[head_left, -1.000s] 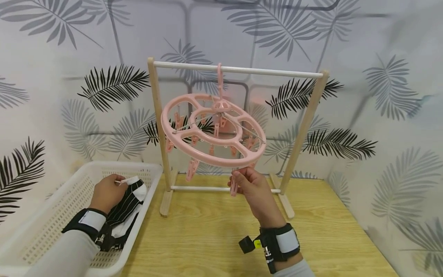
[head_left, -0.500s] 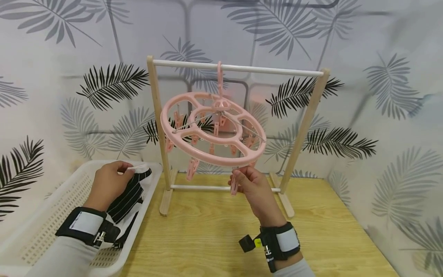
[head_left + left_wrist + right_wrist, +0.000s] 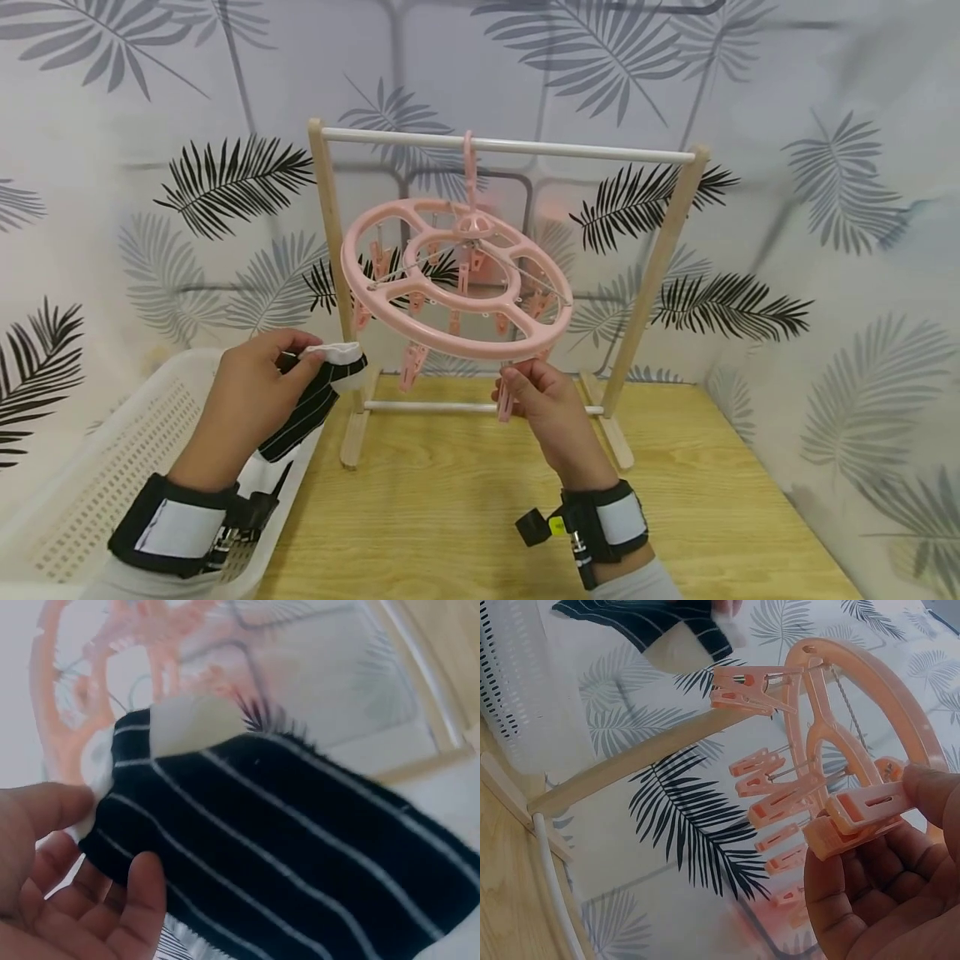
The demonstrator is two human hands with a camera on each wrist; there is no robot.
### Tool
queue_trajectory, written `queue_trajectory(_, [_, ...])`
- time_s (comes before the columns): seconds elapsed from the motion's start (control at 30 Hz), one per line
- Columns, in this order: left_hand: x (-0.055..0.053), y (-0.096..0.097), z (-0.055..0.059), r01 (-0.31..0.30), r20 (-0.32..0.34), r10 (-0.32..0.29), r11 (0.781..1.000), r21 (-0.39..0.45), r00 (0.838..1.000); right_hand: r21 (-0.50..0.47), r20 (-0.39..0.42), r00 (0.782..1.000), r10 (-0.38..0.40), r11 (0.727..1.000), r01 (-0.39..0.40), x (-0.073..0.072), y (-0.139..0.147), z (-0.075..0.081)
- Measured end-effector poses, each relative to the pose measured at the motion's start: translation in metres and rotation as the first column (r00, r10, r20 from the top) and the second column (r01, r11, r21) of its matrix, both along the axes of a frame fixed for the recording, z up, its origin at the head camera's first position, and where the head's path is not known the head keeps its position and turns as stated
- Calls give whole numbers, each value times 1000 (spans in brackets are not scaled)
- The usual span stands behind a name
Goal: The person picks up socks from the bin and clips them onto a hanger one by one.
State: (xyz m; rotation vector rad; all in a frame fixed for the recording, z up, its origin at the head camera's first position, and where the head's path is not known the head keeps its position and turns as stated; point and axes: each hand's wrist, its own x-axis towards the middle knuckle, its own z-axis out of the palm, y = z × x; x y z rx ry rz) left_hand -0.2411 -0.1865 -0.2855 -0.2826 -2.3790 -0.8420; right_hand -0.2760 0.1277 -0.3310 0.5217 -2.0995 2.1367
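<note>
My left hand (image 3: 258,392) pinches the white cuff of a black sock (image 3: 303,421) with thin white stripes. In the left wrist view the sock (image 3: 247,825) spreads away from the thumb and fingers, with a white patch near the cuff. A round pink clip hanger (image 3: 457,343) hangs by its hook from the rack's white bar, tilted toward me. At its front rim my right hand (image 3: 551,408) pinches one pink clothespin (image 3: 506,400). The right wrist view shows this clothespin (image 3: 866,810) between thumb and fingers, with several more clothespins (image 3: 784,802) dangling behind.
A white plastic basket (image 3: 142,417) with more dark and white clothing stands at the left, below my left forearm. The wooden rack (image 3: 652,283) stands on the wood-grain table (image 3: 450,517). Behind it is a leaf-patterned wall covering (image 3: 847,217).
My left hand has lifted the sock up out of the basket and moved right, toward the hanger. The right hand has stayed on its clothespin.
</note>
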Motion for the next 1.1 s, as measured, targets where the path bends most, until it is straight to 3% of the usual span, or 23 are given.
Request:
queue_trajectory(0.23, [28, 24, -3, 93, 117, -96, 995, 38, 988, -2, 1, 1000, -1, 1000, 1, 0, -1, -1])
queue_trajectory(0.47, [39, 50, -19, 170, 148, -186, 979, 114, 971, -2, -12, 1000, -4, 1000, 4, 1, -2, 0])
queue_trajectory(0.63, [34, 61, -30, 186, 200, -215, 970, 156, 956, 15, -23, 1000, 0, 1000, 0, 1, -5, 0])
queue_trajectory(0.77, [22, 74, -45, 184, 247, -234, 961, 208, 940, 14, -29, 1000, -11, 1000, 11, 3, -6, 1])
queue_trajectory(0.9, [12, 95, -58, 196, 268, -276, 937, 290, 923, 0, -57, 998, -14, 1000, 14, 4, -9, 1])
queue_trajectory(1.1, [8, 123, -70, 228, 261, -337, 900, 371, 905, -20, -60, 998, -5, 1000, 4, 7, -14, 1])
